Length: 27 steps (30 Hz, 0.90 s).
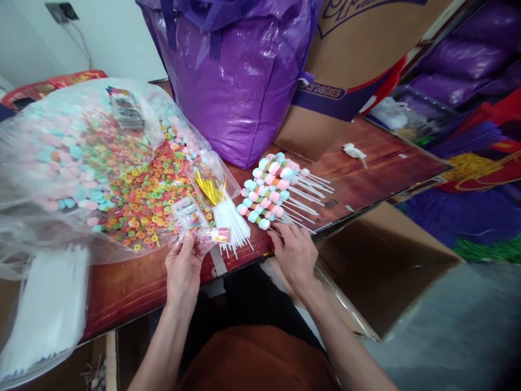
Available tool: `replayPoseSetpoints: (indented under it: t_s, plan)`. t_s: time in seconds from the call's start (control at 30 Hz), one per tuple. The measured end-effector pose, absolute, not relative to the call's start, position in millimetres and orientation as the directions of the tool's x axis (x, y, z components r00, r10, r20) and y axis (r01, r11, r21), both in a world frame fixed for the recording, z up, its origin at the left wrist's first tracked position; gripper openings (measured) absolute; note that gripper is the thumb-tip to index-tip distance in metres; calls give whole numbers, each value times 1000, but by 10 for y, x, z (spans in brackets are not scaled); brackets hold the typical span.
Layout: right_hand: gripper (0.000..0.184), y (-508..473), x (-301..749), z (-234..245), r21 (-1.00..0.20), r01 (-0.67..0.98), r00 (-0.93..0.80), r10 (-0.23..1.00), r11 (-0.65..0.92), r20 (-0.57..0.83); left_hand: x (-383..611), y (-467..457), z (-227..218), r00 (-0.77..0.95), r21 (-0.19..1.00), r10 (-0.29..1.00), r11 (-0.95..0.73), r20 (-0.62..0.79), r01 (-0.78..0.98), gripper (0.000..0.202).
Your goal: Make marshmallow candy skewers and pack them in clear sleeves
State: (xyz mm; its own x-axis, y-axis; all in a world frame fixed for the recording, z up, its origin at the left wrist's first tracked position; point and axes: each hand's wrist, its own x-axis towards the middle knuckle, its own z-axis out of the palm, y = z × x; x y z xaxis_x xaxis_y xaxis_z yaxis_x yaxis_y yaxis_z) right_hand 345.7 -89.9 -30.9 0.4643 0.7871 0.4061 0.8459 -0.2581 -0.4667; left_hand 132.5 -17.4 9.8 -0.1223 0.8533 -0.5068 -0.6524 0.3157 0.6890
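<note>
- Head view, left hand: the left hand [185,263] pinches a small clear plastic wrapper with a pink and yellow label [221,235] between thumb and fingers, perhaps by its edge so the film stays spread. A pale printed packet [189,213] shows just past the thumb; whether it is separate is unclear.
- Right hand: the right hand [295,251] has its fingers bent at the nearest of the pastel candy skewers on thin white sticks [271,190]; I cannot tell whether it grips that stick.
- The skewers lie side by side on the reddish-brown wood-patterned table [122,293], bare ends pointing right, probably so each can be taken singly.
- The shiny gold twist ties [209,187] rest in a clear plastic tray [231,182], likely to keep them together; a fan of loose white sticks [233,225] hangs from its near side.
- Relative to the hands: wrapper within the left hand's fingers; skewers just beyond the right hand's fingertips, the nearest at them; ties beyond the left hand.
</note>
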Motion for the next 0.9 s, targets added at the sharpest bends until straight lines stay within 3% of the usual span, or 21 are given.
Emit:
replayPoseSetpoints:
  t_s: [0.1,0.3,0.5,0.67,0.9]
  plan:
    - [20,-903,3427,-338,-481,859,415,789,-176,453,1286,-130,88,-148,678,842,301,-519,-671,35]
    - [13,-1006,3206,-94,-796,588,411,795,143,447,1228,-42,51,-203,699,843,253,-499,-669,33]
    - [15,-1052,3160,6,-707,675,261,826,214,499,1210,-22,20,-198,715,852,255,-484,-651,37]
    - [13,-1055,3280,74,-662,704,113,880,257,462,1171,-14,9,-200,774,902,194,-383,-603,37]
    - [14,-1025,3146,61,-829,518,145,934,209,326,1263,-63,26,-156,854,946,176,-285,-489,40]
